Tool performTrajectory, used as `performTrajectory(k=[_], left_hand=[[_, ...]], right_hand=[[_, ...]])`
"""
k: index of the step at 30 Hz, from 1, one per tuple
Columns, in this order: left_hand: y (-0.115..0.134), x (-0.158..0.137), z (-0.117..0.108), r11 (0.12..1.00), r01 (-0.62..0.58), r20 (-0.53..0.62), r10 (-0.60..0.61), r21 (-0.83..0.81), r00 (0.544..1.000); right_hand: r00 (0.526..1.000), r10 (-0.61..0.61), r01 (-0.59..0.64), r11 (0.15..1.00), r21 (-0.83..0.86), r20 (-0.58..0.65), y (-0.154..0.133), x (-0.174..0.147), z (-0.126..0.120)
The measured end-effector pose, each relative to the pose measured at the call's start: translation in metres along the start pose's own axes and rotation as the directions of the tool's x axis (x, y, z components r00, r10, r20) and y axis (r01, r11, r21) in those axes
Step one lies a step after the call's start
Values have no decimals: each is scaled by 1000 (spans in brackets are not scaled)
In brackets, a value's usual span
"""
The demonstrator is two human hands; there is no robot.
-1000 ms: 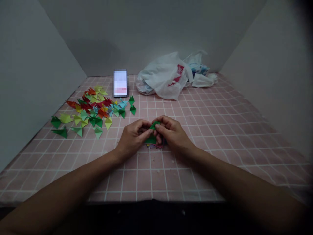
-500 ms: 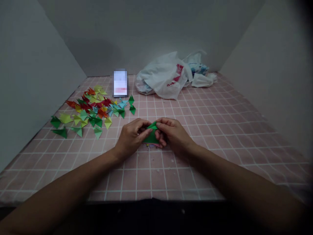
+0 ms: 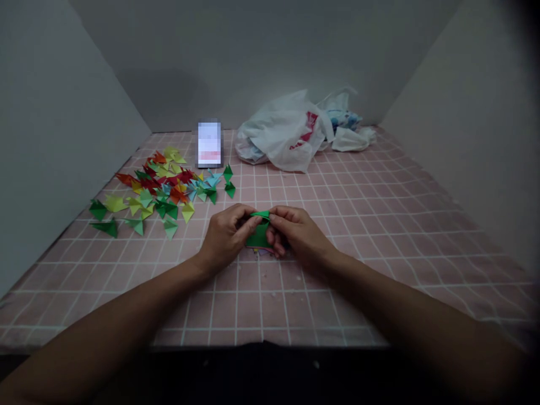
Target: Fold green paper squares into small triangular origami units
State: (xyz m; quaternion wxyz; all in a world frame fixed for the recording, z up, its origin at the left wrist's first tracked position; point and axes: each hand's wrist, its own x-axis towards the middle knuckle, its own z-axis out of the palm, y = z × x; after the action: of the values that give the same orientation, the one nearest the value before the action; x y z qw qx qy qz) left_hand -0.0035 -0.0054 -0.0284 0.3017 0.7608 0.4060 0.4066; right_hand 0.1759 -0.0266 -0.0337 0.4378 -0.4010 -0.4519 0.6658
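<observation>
Between both hands is a small folded piece of green paper (image 3: 260,214), pinched at its ends. My left hand (image 3: 230,230) grips its left side between thumb and fingers. On the right side my right hand (image 3: 297,228) pinches it with thumb and forefinger, its other fingers curled below. Directly under the hands lies a stack of paper sheets (image 3: 258,237) with a green one on top; the fingers partly cover it. To the left spread several folded paper cranes (image 3: 162,188) in red, orange, yellow, green and blue.
A phone (image 3: 209,144) with a lit, blurred screen stands behind the cranes. White plastic bags (image 3: 282,135) are heaped at the back. Pink checked cloth (image 3: 358,225) covers the table, with pale walls on three sides. Small scraps lie before the hands.
The green paper has been turned in the fingers, from slanting up to the right to lying nearly level. Both hands have stayed almost in place.
</observation>
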Motion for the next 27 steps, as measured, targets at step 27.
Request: performTrajectory(k=[27], left_hand=[[-12, 3, 2, 895, 281, 172, -234, -346, 957]], right_hand=[[996, -73, 64, 988, -144, -60, -2, -1, -1]])
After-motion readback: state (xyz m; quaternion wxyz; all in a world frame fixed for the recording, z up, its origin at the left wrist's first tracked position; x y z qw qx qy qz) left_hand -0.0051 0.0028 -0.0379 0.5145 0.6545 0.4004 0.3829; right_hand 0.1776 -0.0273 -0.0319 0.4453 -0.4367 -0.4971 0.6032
